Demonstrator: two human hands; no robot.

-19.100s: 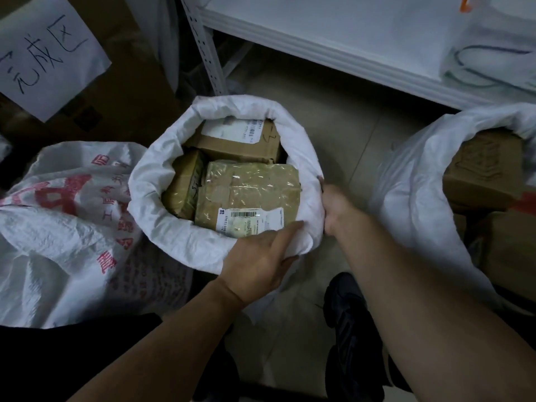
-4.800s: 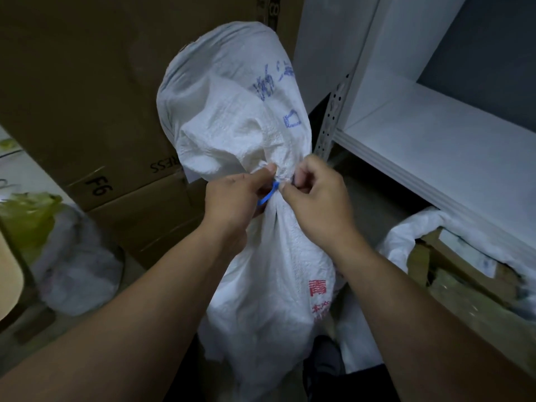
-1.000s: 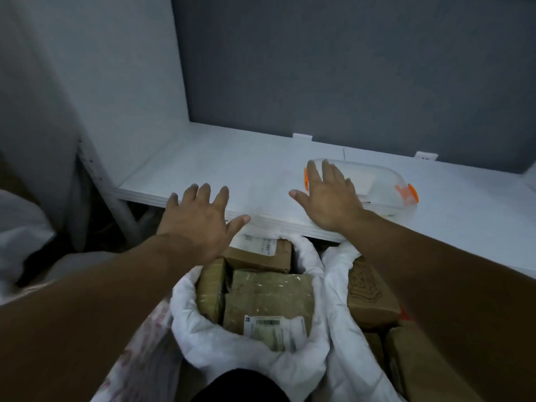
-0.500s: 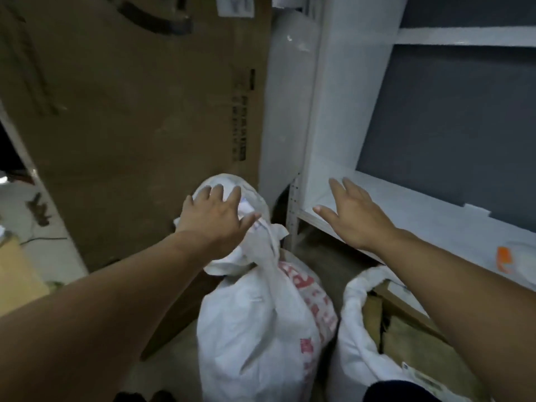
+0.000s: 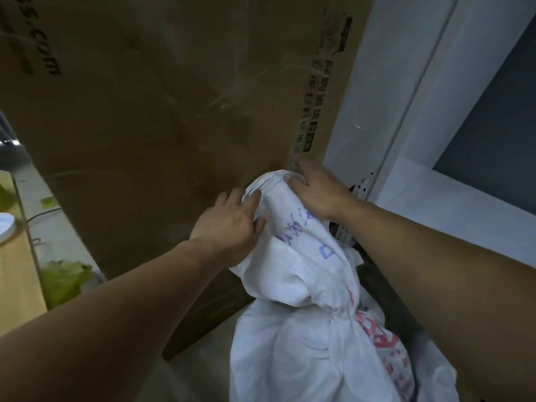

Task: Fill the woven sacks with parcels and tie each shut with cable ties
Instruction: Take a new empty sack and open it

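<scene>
Sack (image 5: 304, 329) against cardboard box (image 5: 174, 111), white shelf (image 5: 452, 198) right; both hands spread on bunched top.

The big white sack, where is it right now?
In the head view the white sack stands low and right of centre, in front of the big cardboard box, with the left hand and right hand on its bunched top.
</scene>
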